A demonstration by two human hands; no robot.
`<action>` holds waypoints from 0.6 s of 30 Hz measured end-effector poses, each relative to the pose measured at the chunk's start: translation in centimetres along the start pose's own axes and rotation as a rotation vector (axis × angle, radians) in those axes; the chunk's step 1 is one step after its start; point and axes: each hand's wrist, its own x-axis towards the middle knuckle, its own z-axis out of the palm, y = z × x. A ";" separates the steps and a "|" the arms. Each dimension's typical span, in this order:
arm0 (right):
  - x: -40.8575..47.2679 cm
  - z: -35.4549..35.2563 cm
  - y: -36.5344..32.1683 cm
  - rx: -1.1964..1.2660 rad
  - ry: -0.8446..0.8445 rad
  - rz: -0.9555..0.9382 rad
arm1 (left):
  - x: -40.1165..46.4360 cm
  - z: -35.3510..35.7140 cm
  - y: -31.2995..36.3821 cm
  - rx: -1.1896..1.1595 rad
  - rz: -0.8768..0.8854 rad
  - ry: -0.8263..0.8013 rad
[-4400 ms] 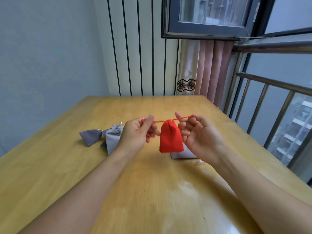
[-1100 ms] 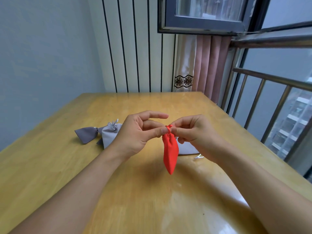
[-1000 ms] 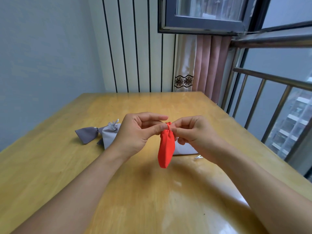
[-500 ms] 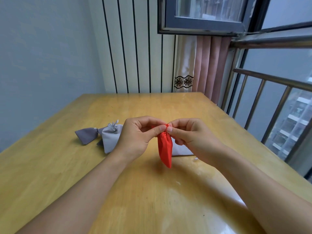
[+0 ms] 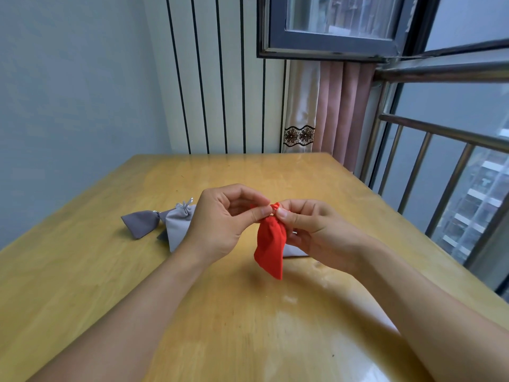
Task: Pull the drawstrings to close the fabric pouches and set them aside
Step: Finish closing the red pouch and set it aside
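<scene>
A small red fabric pouch (image 5: 270, 245) hangs above the wooden table (image 5: 115, 277), its neck gathered tight. My left hand (image 5: 220, 224) pinches the neck from the left with thumb and forefinger. My right hand (image 5: 311, 232) pinches it from the right at the same spot. Two grey pouches lie to the left on the table: a darker one (image 5: 140, 224) and a lighter one (image 5: 180, 224), both cinched. Another pale pouch (image 5: 293, 250) lies flat behind the red one, mostly hidden by my right hand.
The table's right edge runs along a metal railing (image 5: 440, 166) and a window. A striped wall panel (image 5: 220, 78) and a pink curtain (image 5: 338, 114) stand behind the far edge. A blue wall closes the left side.
Earlier the red drawstrings were stretched apart between my hands; now both hands have come together at the pouch's cinched neck. In the last second the pouch only swung slightly.
</scene>
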 end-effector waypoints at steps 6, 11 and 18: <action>0.0 0.0 0.0 -0.014 -0.008 0.029 | -0.2 -0.5 -0.2 0.418 0.387 -0.028; -0.2 0.7 -0.5 0.025 0.065 0.099 | -0.1 -0.7 -0.1 0.528 0.506 -0.104; -0.2 1.0 0.0 -0.002 0.137 0.141 | 0.1 -0.8 0.0 0.586 0.484 -0.217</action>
